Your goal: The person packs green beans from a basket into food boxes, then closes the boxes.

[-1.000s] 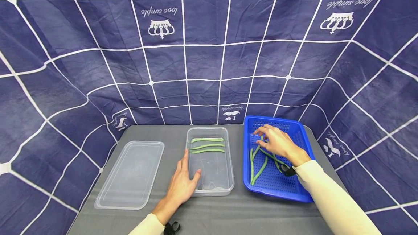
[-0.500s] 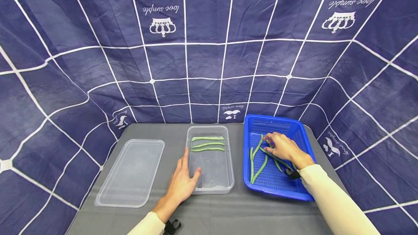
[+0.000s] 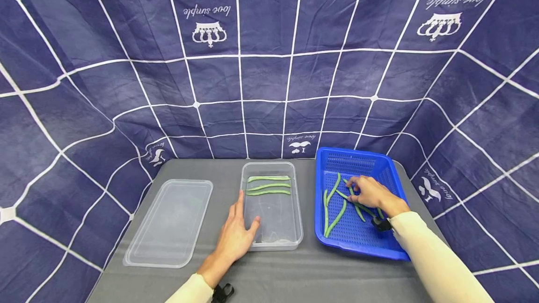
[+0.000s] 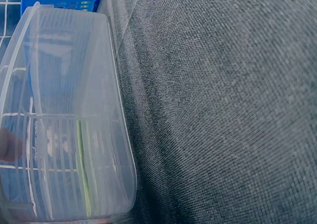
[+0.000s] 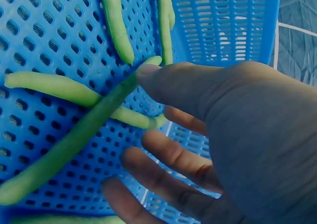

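In the head view, my left hand [image 3: 236,235] lies at the left side of a clear plastic container [image 3: 273,228], index finger along its rim and thumb over its opening. Three green beans [image 3: 268,192] lie crosswise at its far end. My right hand [image 3: 370,194] reaches into a blue plastic basket [image 3: 318,219] holding several green beans. Seen from the right wrist, the thumb [image 5: 168,83] overlaps one end of a green bean [image 5: 74,142] in the hand's shadow. That bean crosses a paler bean [image 5: 54,85]. The other fingers are curved, spread and apart from the thumb.
A translucent flat lid [image 3: 170,223] lies on the grey tabletop [image 3: 223,176] to the left of the container. A blue checked cloth [image 3: 265,78] hangs behind and around both sides of the table.
My right hand has gone down and slightly right inside the basket, ending over the crossed beans. The left hand and the container have stayed in place.
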### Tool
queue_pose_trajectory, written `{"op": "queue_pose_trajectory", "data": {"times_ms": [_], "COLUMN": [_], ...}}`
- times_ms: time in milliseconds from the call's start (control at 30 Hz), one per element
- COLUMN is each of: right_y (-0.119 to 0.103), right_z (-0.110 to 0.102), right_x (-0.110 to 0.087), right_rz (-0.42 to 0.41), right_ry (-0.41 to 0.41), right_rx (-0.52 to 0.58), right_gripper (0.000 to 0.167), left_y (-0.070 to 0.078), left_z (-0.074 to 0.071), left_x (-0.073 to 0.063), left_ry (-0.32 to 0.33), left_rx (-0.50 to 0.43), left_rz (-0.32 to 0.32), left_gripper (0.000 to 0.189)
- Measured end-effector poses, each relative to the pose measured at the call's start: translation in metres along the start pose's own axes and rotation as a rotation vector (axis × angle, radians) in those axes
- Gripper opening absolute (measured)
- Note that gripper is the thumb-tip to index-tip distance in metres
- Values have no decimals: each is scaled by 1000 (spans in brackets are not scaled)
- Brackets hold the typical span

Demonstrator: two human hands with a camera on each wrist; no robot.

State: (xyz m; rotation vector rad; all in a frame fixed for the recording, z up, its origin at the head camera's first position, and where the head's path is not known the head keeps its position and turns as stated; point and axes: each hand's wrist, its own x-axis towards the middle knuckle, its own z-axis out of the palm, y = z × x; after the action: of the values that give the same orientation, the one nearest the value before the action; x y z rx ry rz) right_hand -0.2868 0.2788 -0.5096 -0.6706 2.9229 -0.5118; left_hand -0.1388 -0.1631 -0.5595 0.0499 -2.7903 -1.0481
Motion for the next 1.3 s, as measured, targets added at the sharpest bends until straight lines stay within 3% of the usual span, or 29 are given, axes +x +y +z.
{"op": "queue_pose_trajectory", "data": {"times_ms": [233, 467, 667, 867, 1100, 1300], "right_y": [2, 11, 9, 33, 102, 97], "right_z": [-1, 4, 4, 20, 64, 56], "right_x": [-1, -2, -1, 8, 35, 34], "right_rz": [-40, -152, -132, -205, -225, -150], "right_ry": [-44, -25, -53, -30, 12, -38], "right_rx": [28, 30, 52, 88, 18, 12], "right_gripper": [38, 36, 35, 34, 39, 36], "left_y": [0, -1, 1, 1, -1, 1], "left_z": [0, 3, 4, 2, 3, 3], "left_x": [0, 0, -2, -1, 0, 0], "left_ry": [1, 4, -2, 7, 5, 6], "left_rx": [-2, -7, -7, -7, -1, -3], "left_rz": [-3, -4, -11, -13, -11, -11], "left_gripper": [98, 98, 98, 98, 98, 99]}}
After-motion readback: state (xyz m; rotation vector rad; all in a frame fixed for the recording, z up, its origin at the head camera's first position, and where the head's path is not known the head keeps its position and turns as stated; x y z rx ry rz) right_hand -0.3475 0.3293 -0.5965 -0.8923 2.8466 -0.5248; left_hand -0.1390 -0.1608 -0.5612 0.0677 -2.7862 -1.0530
